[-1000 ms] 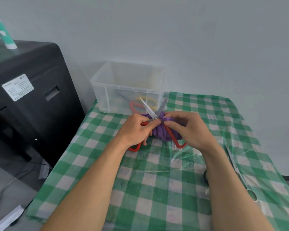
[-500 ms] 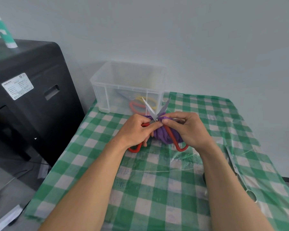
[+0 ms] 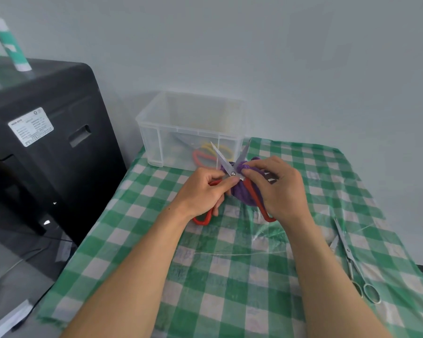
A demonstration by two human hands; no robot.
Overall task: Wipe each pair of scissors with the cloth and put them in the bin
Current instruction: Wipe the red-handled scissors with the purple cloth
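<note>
My left hand [image 3: 203, 191] grips red-handled scissors [image 3: 224, 161] by the left handle, near the pivot, with the blades spread open and pointing up and away. My right hand [image 3: 276, 189] holds a bunched purple cloth [image 3: 242, 193] against the pivot and the right handle. Both hands hover over the table in front of the clear plastic bin [image 3: 154, 132]. Inside the bin lie yellow-handled scissors [image 3: 209, 146] and red-handled scissors [image 3: 202, 157]. Slim all-metal scissors [image 3: 352, 259] lie shut on the tablecloth to the right of my right forearm.
The table wears a green-and-white checked cloth [image 3: 230, 276] under clear plastic. A black machine [image 3: 42, 147] stands left of the table, with green-and-white tubes [image 3: 10, 45] on top. A grey wall rises right behind the bin.
The scissor blades have spread wider. My right hand with the cloth has shifted slightly up to the pivot. My left hand has stayed where it was.
</note>
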